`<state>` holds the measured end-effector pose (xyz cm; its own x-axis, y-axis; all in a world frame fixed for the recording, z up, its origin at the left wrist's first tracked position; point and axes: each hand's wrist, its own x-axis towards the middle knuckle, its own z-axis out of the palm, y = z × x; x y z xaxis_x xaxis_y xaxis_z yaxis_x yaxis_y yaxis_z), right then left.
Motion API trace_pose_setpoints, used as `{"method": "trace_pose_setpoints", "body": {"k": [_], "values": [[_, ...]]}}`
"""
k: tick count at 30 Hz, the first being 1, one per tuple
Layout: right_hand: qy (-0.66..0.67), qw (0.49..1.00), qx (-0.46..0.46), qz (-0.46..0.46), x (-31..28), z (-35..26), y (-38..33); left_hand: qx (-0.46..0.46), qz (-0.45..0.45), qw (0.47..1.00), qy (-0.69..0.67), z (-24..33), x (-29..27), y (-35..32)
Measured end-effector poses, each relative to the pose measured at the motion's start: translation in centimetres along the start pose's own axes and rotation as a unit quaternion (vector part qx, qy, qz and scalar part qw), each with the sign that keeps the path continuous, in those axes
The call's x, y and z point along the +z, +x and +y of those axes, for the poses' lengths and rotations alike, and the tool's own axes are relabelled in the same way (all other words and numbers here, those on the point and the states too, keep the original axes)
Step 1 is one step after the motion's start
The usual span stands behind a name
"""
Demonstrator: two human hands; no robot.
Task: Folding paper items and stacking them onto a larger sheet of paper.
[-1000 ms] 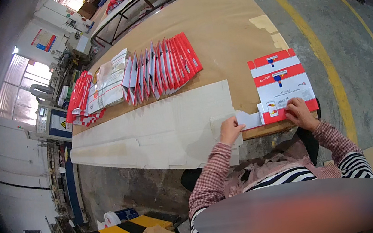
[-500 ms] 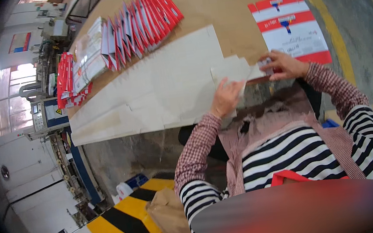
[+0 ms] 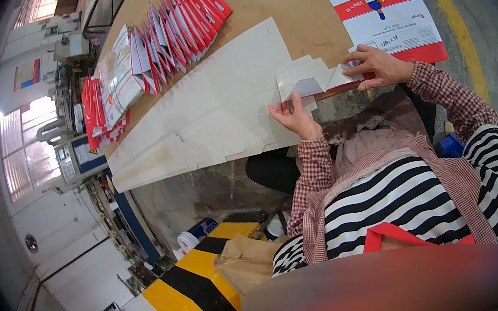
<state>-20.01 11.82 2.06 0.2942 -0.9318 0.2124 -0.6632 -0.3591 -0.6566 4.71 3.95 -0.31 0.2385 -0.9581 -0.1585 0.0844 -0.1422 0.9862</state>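
Note:
My left hand is open at the table's near edge, its thumb and fingers apart, just below a white cardboard blank with a partly raised flap. At the blank's right end, the bent fingers and thumb of my right hand close on it. A red strip shows along its lower edge. Beyond my right hand lies a flat red-and-white printed carton blank with a blue picture on it. Larger plain white cardboard sheets spread over the table to the left.
A leaning row of folded red-and-white cartons stands at the far left of the brown tabletop. Beside it lie a bundled white stack and more red cartons. A yellow-and-black striped barrier is at lower left.
My left hand has dropped away from the blank, and its fingers have spread. My right hand stays at the blank's right end. The whole view has shifted slightly.

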Motion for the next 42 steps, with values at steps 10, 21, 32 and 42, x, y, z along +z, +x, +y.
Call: {"method": "trace_pose_setpoints", "body": {"k": [10,21,32,42], "values": [[-0.043,0.998,-0.006,-0.055,-0.5,-0.5,-0.2,0.422,-0.295,0.821,0.247,0.3,4.5,-0.1],[-0.132,0.98,0.125,0.081,-2.7,-0.3,-5.9,0.463,-0.516,0.619,0.37,0.7,9.2,0.7],[-0.149,0.979,0.128,0.05,-1.1,0.1,-6.4,0.494,-0.476,0.53,0.498,-0.5,9.8,0.1],[-0.133,0.988,0.067,0.036,-2.2,1.2,-6.6,0.475,-0.459,0.544,0.518,-0.7,10.0,-0.1]]}}
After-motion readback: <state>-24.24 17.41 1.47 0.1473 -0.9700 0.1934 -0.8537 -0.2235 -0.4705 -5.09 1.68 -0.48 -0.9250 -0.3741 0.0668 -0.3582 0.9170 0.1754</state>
